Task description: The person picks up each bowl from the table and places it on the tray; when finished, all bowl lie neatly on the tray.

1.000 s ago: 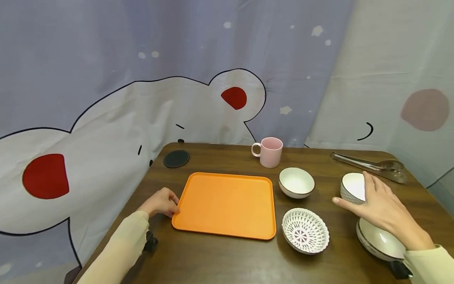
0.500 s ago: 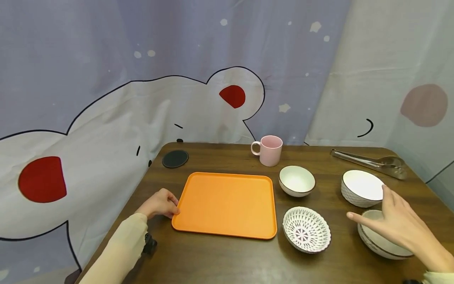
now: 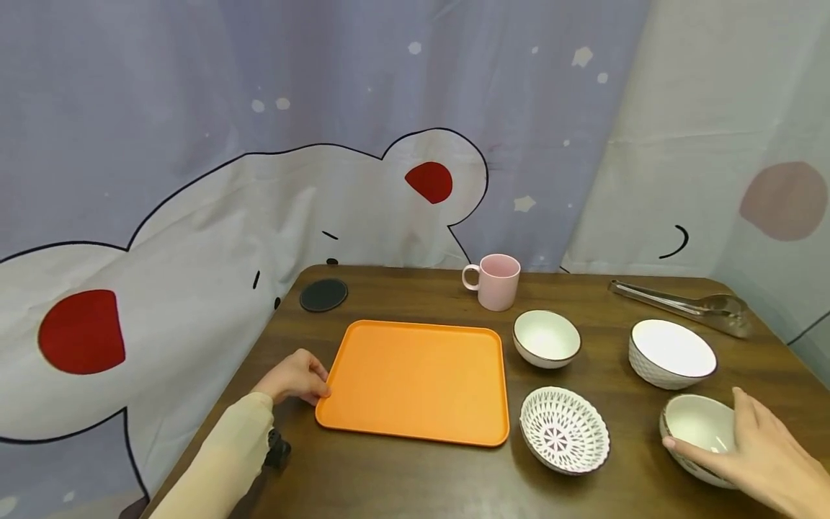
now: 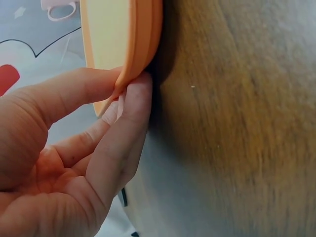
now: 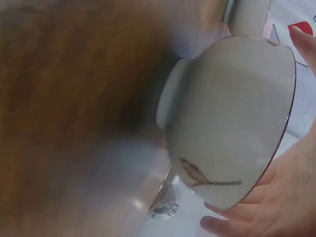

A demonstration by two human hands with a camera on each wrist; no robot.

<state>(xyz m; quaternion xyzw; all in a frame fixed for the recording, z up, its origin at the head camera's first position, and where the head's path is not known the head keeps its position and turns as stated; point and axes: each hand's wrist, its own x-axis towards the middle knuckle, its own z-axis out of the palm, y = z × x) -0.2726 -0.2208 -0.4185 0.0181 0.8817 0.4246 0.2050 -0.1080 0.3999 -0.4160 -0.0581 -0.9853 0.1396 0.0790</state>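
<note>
My left hand (image 3: 297, 376) pinches the left edge of an orange tray (image 3: 415, 382) between thumb and fingers. In the left wrist view, the thumb lies on the inner side of the tray's rim (image 4: 140, 34) and a finger on the outer side. On the right, my right hand (image 3: 765, 450) spans a white bowl (image 3: 699, 425) with a dark rim, thumb and fingers spread. From the right wrist, that bowl shows a brown leaf motif (image 5: 195, 173); the fingers (image 5: 247, 212) reach along its far side, partly hidden, and the thumb (image 5: 303, 42) stands off the rim.
A patterned white bowl (image 3: 564, 430) and a plain white one (image 3: 547, 337) sit right of the tray. A textured white bowl (image 3: 671, 353) stands behind my right hand. Farther back are a pink mug (image 3: 498, 282), metal tongs (image 3: 681, 306) and a dark round coaster (image 3: 323, 295).
My right hand has moved right and down, from over the textured white bowl to the dark-rimmed bowl nearest me. The left hand keeps its pinch on the tray.
</note>
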